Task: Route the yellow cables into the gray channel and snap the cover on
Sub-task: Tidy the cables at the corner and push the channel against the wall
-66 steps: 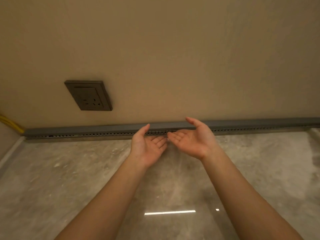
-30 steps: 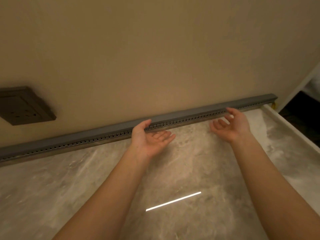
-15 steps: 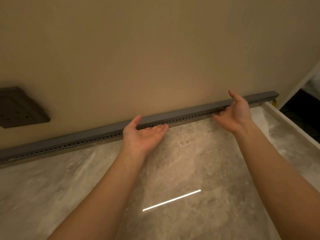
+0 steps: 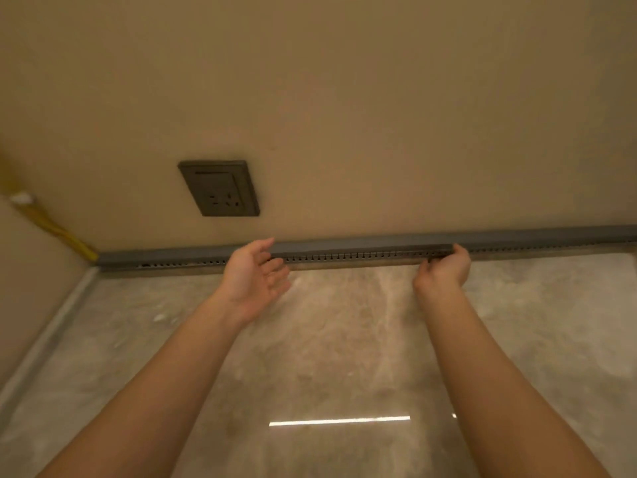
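Observation:
A long gray slotted channel (image 4: 362, 251) runs along the foot of the beige wall, with its gray cover (image 4: 172, 254) lying on top. Yellow cables (image 4: 58, 231) come down the left corner and disappear into the channel's left end. My left hand (image 4: 256, 277) is palm up with fingers spread, thumb touching the channel's top edge. My right hand (image 4: 444, 267) pinches the channel's top and front edge, fingers curled on it. The cables inside the channel are hidden.
A dark wall socket (image 4: 220, 188) is set in the wall above the channel's left part. The floor (image 4: 344, 339) is glossy gray marble with a bright light reflection. A side wall and its skirting close off the left.
The view has swung back to the left, bringing the socket and yellow cables into sight. My right hand has closed on the channel's edge; my left hand stays open at it.

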A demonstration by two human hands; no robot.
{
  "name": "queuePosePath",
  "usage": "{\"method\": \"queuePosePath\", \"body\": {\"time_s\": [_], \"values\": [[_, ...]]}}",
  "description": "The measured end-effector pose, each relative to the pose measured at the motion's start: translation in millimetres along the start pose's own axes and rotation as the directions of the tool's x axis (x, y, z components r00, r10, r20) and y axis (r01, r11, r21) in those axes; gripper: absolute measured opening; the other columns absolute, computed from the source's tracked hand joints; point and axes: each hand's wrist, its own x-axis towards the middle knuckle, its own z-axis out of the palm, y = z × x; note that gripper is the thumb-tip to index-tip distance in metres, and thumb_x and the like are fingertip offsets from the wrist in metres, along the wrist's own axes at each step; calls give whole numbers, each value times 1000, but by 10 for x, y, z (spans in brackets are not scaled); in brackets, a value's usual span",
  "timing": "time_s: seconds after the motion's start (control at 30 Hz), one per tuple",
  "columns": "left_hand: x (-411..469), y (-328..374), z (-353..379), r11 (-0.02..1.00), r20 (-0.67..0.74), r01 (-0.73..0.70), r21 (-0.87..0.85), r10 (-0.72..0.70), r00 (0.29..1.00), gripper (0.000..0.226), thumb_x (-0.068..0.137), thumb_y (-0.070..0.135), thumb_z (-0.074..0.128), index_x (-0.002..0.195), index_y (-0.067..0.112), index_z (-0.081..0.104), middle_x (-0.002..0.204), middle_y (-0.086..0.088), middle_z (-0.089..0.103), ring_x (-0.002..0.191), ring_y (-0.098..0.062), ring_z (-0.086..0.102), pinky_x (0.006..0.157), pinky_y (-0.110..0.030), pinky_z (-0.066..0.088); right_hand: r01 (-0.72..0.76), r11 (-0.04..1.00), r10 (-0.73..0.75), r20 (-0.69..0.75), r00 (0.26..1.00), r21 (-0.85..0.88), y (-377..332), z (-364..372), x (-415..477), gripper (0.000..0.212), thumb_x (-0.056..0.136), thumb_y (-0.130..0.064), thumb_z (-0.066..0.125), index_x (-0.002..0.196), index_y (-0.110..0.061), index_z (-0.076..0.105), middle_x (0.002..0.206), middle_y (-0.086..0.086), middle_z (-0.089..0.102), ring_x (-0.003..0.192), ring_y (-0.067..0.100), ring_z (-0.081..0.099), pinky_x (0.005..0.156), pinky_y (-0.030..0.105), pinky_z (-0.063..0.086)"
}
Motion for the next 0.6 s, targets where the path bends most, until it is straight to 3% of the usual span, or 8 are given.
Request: {"method": "queuePosePath", "body": {"time_s": [0.2,0.3,0.4,0.47,0.6], "values": [[-562,394,-619,952,-44,-123,280,141,989,44,94,30,45,135,17,38,148,-11,34,130,-31,39,104,-42,33,-337,902,345,-19,938,-269,1055,340,-1290,48,96,-19,42,141,-6,32,152,12,27,137,27,31,111,36,27],[-886,670,-895,800,5,-191,569,229,973,53,93,38,45,141,19,33,150,-1,30,136,-21,30,105,-35,26,-396,815,471,85,878,-424,1460,591,-1973,45,95,-19,45,139,-11,36,148,11,32,132,26,37,108,33,31],[-1250,1100,-1168,537,79,-259,803,335,939,63,90,45,49,144,18,31,151,4,29,136,-13,29,102,-24,24,-243,781,490,323,810,-576,1711,968,-2517,36,95,-15,43,129,-5,46,137,11,46,120,21,47,97,29,36],[-1538,1485,-1305,316,132,-304,899,465,875,60,91,44,49,142,18,34,150,3,32,136,-11,30,99,-18,23,-88,780,477,499,723,-619,1770,1255,-2824,30,95,-14,43,122,-6,54,131,8,54,115,18,50,88,27,36],[-2092,2284,-1428,-57,250,-323,945,764,595,52,91,39,52,138,17,42,146,-2,41,133,-14,35,98,-17,25,271,821,328,803,497,-503,1804,1830,-3370,31,94,-11,44,123,-10,56,118,3,56,116,15,48,90,28,37]]}}
